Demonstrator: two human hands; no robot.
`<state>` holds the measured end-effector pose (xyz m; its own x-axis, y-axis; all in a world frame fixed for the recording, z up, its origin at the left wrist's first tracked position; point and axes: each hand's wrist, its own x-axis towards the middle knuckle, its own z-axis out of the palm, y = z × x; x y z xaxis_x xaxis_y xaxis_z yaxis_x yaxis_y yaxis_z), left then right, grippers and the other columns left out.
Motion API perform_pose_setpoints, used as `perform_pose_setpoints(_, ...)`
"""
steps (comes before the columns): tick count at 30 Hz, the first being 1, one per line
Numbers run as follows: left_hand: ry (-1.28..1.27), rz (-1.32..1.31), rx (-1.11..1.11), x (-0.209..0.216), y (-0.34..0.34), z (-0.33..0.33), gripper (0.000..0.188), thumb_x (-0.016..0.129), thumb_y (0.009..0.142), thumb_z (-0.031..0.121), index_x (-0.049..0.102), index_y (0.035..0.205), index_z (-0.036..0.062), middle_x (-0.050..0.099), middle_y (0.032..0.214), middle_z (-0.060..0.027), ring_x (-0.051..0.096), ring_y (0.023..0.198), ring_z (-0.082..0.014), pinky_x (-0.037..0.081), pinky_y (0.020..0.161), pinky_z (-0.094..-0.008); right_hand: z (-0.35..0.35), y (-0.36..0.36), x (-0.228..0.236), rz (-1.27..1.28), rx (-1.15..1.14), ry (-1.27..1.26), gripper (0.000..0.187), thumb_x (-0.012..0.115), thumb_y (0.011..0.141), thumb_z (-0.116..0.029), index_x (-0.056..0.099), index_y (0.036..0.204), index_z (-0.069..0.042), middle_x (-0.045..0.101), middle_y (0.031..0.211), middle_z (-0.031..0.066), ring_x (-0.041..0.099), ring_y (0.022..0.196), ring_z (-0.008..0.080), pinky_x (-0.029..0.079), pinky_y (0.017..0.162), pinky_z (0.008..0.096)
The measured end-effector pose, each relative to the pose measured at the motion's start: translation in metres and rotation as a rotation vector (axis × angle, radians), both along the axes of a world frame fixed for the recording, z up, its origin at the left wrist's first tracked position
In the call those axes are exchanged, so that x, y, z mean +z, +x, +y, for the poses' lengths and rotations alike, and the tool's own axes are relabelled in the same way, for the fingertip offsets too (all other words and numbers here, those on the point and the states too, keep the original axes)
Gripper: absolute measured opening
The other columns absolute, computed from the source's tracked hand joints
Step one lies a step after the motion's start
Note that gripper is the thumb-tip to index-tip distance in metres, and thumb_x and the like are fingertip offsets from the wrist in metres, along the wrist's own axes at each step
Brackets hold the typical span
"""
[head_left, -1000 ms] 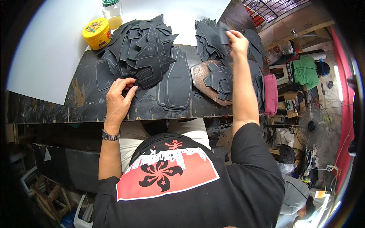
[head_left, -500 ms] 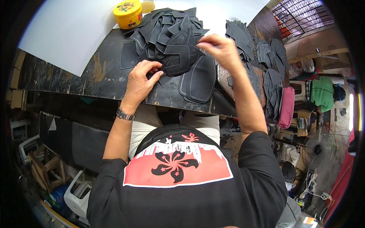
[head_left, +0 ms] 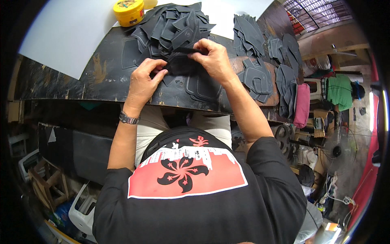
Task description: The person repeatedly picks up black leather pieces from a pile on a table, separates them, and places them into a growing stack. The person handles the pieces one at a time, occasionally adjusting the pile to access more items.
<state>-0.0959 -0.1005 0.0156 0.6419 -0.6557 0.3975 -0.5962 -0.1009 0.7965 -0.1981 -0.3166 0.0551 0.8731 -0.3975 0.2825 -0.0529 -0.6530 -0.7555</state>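
Note:
My left hand [head_left: 147,80], a watch on its wrist, is closed with thumb and index finger pinched on the left end of a black cut leather-like piece [head_left: 180,65]. The far right end of the same dark piece is pinched by my right hand [head_left: 213,60]. The piece spans the gap between both hands, its upper edge raised. Just beyond it rises a heap of black cut pieces [head_left: 166,28] with pale outlines drawn on them. Larger rounded black panels [head_left: 203,86] lie flat below my right hand, partly under the held piece.
A yellow lidded tub [head_left: 129,13] stands beside the heap, near a white sheet [head_left: 67,36]. To the right lie several stacks of black pieces [head_left: 247,35] and a smaller group [head_left: 258,80] on a brown board. A rolled pink cloth [head_left: 302,105] sits at the table's right edge.
My right hand has come down and left from above the right side and now pinches the held piece. My left hand stays close to the same spot. The whole view has shifted slightly.

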Motion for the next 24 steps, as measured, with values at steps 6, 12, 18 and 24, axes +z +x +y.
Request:
perform_pose_setpoints(6,0.0,0.015,-0.015,-0.001,0.0,-0.001,0.026,0.078,0.082,0.001,0.07,0.108,0.0012,0.067,0.094,-0.0061,0.065,0.079,-0.0148,0.053,0.075,-0.0268,-0.049,-0.067,0.028,-0.263,-0.04,0.443,0.016,0.076,0.09,-0.012,0.075,0.099,0.001,0.069,0.082,0.0008,0.063,0.073,0.0085,0.05,0.067,0.0221)
perform_pose_setpoints(12,0.006,0.023,-0.01,-0.001,0.001,-0.002,0.024,0.077,0.082,0.004,0.071,0.106,0.0039,0.068,0.093,-0.0062,0.066,0.078,-0.0169,0.054,0.074,-0.029,-0.13,-0.157,0.041,0.179,-0.628,0.353,0.031,0.083,0.082,-0.014,0.074,0.107,0.002,0.069,0.084,0.0048,0.063,0.065,0.0131,0.051,0.061,0.0259)
perform_pose_setpoints(18,0.01,0.007,-0.005,-0.003,0.001,-0.002,0.024,0.077,0.083,0.006,0.072,0.106,0.0056,0.069,0.094,-0.0054,0.068,0.081,-0.0168,0.054,0.071,-0.0287,-0.082,-0.111,0.02,0.039,-0.264,0.015,0.033,0.08,0.082,-0.015,0.074,0.112,-0.004,0.069,0.105,0.0101,0.065,0.098,0.0185,0.051,0.089,0.0321)
perform_pose_setpoints(24,0.035,0.038,-0.006,0.0,0.0,0.0,0.024,0.077,0.083,0.008,0.072,0.106,0.0049,0.069,0.094,-0.0061,0.068,0.081,-0.0171,0.054,0.072,-0.0288,-0.009,-0.018,0.007,0.034,0.087,-0.444,0.04,0.083,0.079,-0.019,0.072,0.117,-0.015,0.066,0.117,0.0105,0.062,0.109,0.0294,0.051,0.092,0.0393)
